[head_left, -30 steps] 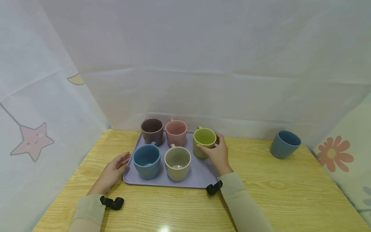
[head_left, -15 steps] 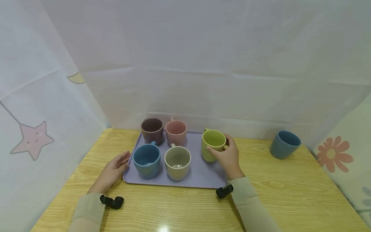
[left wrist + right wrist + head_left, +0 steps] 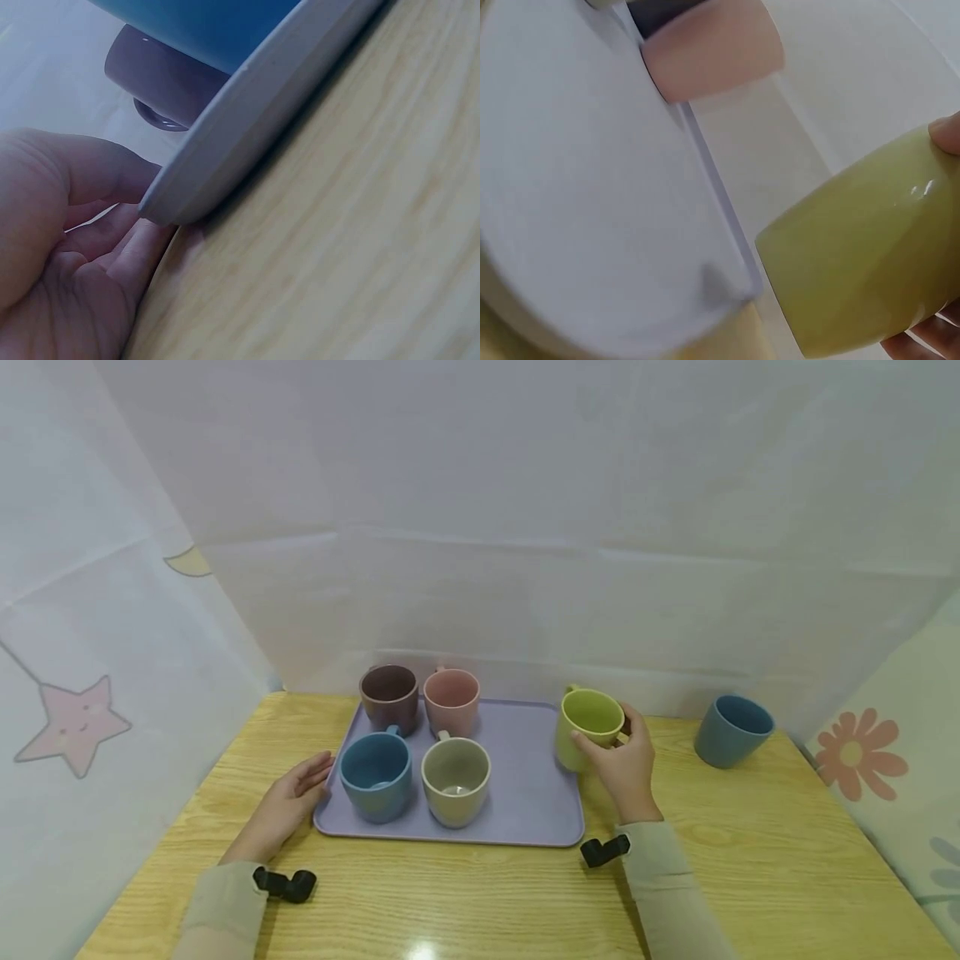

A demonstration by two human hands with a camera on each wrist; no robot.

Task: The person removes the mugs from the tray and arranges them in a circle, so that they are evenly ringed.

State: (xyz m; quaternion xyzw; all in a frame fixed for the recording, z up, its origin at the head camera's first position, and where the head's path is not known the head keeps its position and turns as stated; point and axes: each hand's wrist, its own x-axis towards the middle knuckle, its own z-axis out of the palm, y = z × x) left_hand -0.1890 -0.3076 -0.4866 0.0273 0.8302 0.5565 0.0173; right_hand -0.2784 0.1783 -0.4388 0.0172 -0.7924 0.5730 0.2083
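Observation:
My right hand [image 3: 624, 768] grips a lime green mug [image 3: 570, 739] around its side, thumb in front and fingers behind. This mug hangs above the right edge of a lilac tray [image 3: 532, 793]; the right wrist view shows its base apart from the tray. With its fingers mostly straight, my left hand [image 3: 281, 806] touches the tray's left rim [image 3: 202, 165]. Standing on the tray are a purple mug [image 3: 392, 697], a pink mug [image 3: 452, 702], a blue mug [image 3: 377, 777] and a cream mug [image 3: 456, 781], handles pointing back.
A second blue cup [image 3: 731, 732] stands at the right on the wooden table [image 3: 465, 902]; no handle shows from here. Behind the table hangs a white cloth [image 3: 480, 568], and printed cloths close off both sides.
My right hand has carried the lime green mug rightward from the tray's back right part to above its right edge. My left hand stays at the tray's rim.

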